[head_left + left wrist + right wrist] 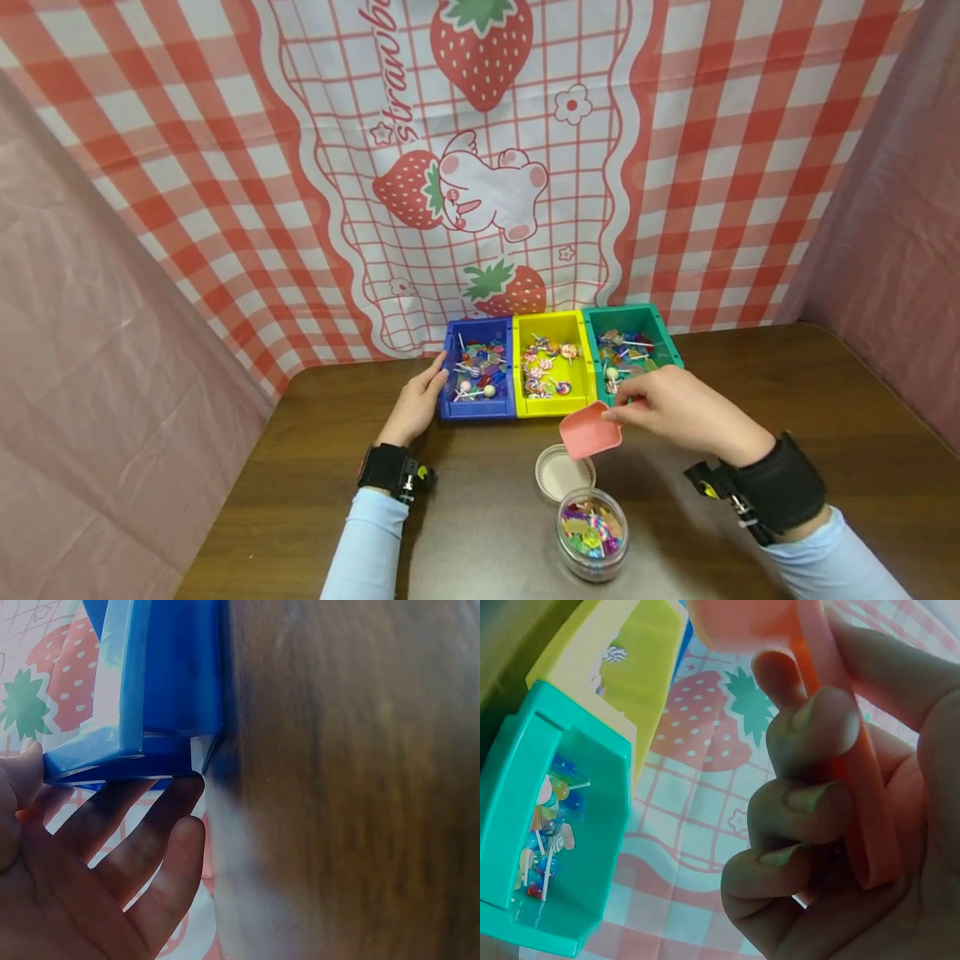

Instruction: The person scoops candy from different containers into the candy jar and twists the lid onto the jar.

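In my right hand (678, 408) I grip the handle of a pink scoop (590, 431), fingers curled round it. The scoop is held above the table, in front of the yellow bin (555, 407) and green bin (632, 317); no contents show in it. My left hand (414, 406) holds the blue bin (480, 409) at its left side, thumb at the rim and fingers against the outer wall. Candy-like pieces and small lollipops lie in all three joined bins. Below the scoop stands a clear jar (592, 567) filled with colourful pieces.
A white round lid (564, 473) lies just behind the jar. The bins stand at the back of the brown wooden table (480, 500), against a red-and-white checked cloth (720, 167) with strawberries. Pink cloth (112, 375) hangs on both sides.
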Motion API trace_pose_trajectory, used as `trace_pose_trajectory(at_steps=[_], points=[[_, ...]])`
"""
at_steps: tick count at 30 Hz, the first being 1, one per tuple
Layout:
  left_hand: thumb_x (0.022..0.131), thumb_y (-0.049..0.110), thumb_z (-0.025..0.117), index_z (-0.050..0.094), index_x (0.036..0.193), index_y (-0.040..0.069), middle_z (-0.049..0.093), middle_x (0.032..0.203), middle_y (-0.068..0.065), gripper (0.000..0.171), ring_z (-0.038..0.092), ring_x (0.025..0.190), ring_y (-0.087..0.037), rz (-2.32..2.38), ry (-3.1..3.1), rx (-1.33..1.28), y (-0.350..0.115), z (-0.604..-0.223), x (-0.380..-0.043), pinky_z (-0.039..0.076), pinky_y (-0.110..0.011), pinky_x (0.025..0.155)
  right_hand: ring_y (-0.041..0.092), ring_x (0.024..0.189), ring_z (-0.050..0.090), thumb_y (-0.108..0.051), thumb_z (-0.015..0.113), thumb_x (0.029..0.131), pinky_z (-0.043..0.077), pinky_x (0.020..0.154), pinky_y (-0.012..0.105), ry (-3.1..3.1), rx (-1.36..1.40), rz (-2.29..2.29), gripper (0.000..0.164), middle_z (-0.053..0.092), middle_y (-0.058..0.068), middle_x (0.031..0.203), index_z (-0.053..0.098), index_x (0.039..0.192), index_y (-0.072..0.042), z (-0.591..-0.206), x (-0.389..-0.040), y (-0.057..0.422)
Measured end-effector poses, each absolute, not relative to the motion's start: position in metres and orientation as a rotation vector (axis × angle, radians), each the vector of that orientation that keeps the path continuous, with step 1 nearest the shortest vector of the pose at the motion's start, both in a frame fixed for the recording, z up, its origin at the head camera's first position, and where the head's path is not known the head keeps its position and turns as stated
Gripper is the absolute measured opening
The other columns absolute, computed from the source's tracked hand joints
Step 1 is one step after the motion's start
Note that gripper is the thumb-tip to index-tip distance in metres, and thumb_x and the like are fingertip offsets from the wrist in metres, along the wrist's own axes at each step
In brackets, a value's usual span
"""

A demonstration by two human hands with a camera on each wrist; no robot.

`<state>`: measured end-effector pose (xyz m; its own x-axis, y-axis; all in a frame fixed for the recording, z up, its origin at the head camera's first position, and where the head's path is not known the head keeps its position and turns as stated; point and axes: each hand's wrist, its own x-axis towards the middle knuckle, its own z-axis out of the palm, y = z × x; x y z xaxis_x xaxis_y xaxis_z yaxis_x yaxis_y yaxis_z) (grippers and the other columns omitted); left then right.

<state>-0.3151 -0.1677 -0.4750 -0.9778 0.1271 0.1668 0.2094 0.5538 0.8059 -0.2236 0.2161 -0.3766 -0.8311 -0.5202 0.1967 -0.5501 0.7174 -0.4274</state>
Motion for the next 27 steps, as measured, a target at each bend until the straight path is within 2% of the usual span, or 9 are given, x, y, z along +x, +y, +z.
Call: trace_pose_trajectory(at_steps=[9,15,20,27], points=[[0.106,0.034,0.049,0.046,0.151,0.020,0.048,0.147,-0.015,0.047,0.042,0.137,-0.032,-1.423,-2.685,-0.274,-0.168,-0.472,-0.315,0.029,-0.048,0.113,0.007,0.056,0.043,-0.034,0.075,0.090,0.037,0.054,0.027,-2.795,0.827,0.719,0.019,0.046,-0.011,0.062,0.071,0.085,-0.017,-0.376,-0.237,0.198],[0.106,0.032,0.049,0.045,0.152,0.019,0.048,0.146,-0.017,0.048,0.043,0.136,-0.033,-1.437,-2.689,-0.281,-0.167,-0.474,-0.314,0.030,-0.050,0.112,0.012,0.053,0.042,-0.033,0.075,0.090,0.035,0.051,0.029,-2.784,0.834,0.579,0.024,0.043,-0.007,0.058,0.072,0.098,-0.011,-0.363,-0.254,0.164],[0.106,0.034,0.049,0.046,0.151,0.021,0.048,0.147,-0.015,0.048,0.043,0.136,-0.032,-1.436,-2.695,-0.275,-0.167,-0.475,-0.315,0.030,-0.049,0.112,0.012,0.055,0.048,-0.032,0.075,0.091,0.041,0.052,0.028,-2.779,0.888,0.510,0.021,0.055,-0.008,0.066,0.072,0.100,-0.013,-0.352,-0.272,0.132],[0.106,0.034,0.048,0.044,0.152,0.021,0.048,0.147,-0.016,0.048,0.043,0.136,-0.032,-1.423,-2.705,-0.275,-0.168,-0.475,-0.315,0.031,-0.050,0.112,0.014,0.063,0.057,-0.026,0.073,0.093,0.051,0.063,0.031,-2.758,0.904,0.430,0.021,0.066,-0.003,0.078,0.069,0.107,-0.010,-0.350,-0.293,0.099]])
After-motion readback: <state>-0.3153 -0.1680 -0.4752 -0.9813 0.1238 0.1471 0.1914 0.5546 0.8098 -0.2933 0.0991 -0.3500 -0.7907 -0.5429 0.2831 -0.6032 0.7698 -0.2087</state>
